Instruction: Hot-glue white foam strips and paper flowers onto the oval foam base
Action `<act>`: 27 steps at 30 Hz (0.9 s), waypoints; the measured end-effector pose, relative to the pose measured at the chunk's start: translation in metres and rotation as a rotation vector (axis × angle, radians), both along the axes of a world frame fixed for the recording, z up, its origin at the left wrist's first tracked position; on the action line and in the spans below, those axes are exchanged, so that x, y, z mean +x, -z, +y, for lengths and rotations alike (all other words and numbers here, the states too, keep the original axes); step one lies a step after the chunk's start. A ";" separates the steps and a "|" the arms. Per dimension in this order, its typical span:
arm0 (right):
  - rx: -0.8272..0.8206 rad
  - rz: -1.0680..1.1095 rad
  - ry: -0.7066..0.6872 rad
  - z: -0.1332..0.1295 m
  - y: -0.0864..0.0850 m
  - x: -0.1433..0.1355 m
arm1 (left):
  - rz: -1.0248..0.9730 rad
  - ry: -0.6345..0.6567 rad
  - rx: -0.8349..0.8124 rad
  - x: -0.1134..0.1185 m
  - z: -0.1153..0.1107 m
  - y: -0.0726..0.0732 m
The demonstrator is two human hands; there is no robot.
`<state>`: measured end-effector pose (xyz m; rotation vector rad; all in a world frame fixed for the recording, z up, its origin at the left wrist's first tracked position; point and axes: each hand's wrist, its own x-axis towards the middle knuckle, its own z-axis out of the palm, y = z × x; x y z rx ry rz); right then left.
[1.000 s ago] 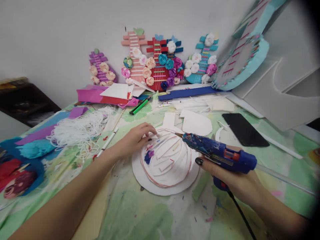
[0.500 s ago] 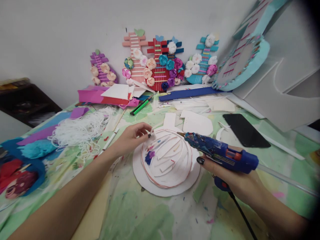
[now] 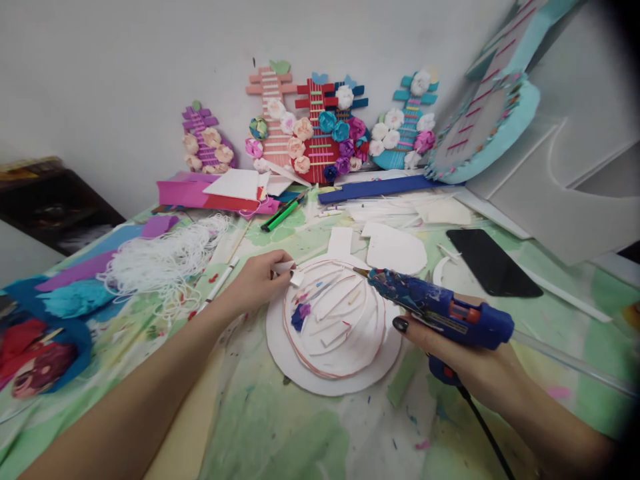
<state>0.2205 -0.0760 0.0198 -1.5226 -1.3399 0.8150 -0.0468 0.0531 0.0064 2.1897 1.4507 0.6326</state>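
Pinched in the fingers of my left hand [image 3: 260, 280] is a small white strip [image 3: 297, 278], probably foam or card. That hand is over the upper left rim of a white guitar-shaped cutout [image 3: 341, 241] lying on the table. Inside the cutout's round body are loose white scraps [image 3: 340, 300] and a bit of purple paper [image 3: 301, 315]. My right hand [image 3: 465, 353] grips a blue hot glue gun [image 3: 440, 305], its tip pointing left above the cutout's upper right part. A clear glue stick [image 3: 555, 357] sticks out of the gun's back.
Beside the cutout lie another white piece [image 3: 397, 248] and a black phone [image 3: 493, 262]. Tangled white cord [image 3: 150, 257] and a marker [image 3: 220, 283] are to the left. A green cutter [image 3: 283, 215] lies farther back, before decorated paper guitars [image 3: 317, 127] against the wall.
My left hand has drawn slightly left and turned, so the white strip in its fingers now shows more clearly. The glue gun has stayed nearly in place.
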 end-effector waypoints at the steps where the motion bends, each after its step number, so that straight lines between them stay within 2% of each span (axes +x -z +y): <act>1: -0.024 0.006 0.009 -0.001 -0.001 -0.001 | 0.004 -0.003 0.008 0.001 0.000 0.001; 7: -0.085 0.007 -0.027 -0.001 -0.005 -0.001 | 0.037 -0.023 0.113 0.004 0.000 0.002; 13: 0.002 -0.010 -0.086 0.003 -0.001 0.003 | 0.121 0.091 0.285 0.000 0.003 0.001; 18: -0.003 -0.025 -0.146 0.005 0.002 0.007 | 0.237 0.164 0.346 -0.001 -0.005 -0.008; 22: 0.008 0.000 -0.185 0.004 -0.001 0.006 | 0.202 0.068 0.260 -0.006 -0.005 -0.009; 25: 0.003 0.002 -0.203 0.004 -0.004 0.005 | 0.100 -0.070 0.116 -0.012 0.000 -0.004; 27: 0.000 0.002 -0.208 0.002 -0.005 0.004 | 0.082 -0.118 0.078 -0.015 0.003 0.000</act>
